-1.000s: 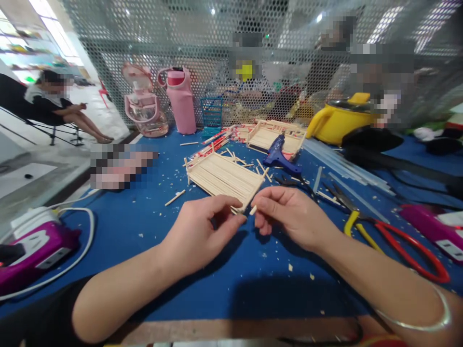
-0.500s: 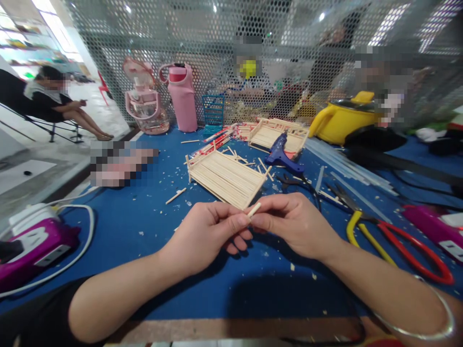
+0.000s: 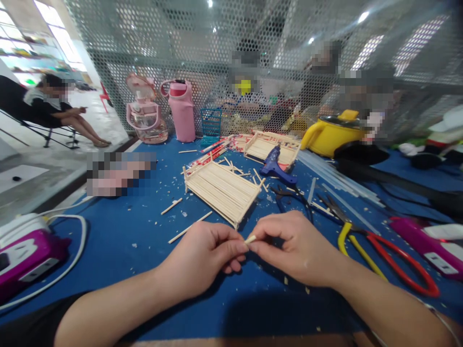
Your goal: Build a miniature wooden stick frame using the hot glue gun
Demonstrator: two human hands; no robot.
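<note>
Between my hands is a short pale wooden stick (image 3: 250, 239). My left hand (image 3: 208, 250) pinches its lower end between thumb and forefinger, with the other fingers curled. The thumb and forefinger of my right hand (image 3: 298, 246) close on its other end. Just beyond lies a small frame of glued wooden sticks (image 3: 224, 188), a slatted platform with short posts at its corners. A loose stick (image 3: 190, 226) rests beside my left hand. Black-handled pliers (image 3: 289, 195) lie beyond my right hand, and a blue glue gun (image 3: 277, 166) leans on a second stick frame (image 3: 253, 144).
Pliers with yellow and red handles (image 3: 361, 241) and clear glue sticks (image 3: 329, 176) lie on the right, near a yellow pot (image 3: 331, 137). Purple power strips (image 3: 36, 248) flank the table. Two pink bottles (image 3: 183, 113) stand before a perforated metal screen (image 3: 217, 53). People are beyond it.
My view has tilted up slightly, so the table things sit lower. Both hands still pinch the short stick, a little farther from the nearer frame, and a loose stick now shows beside my left hand.
</note>
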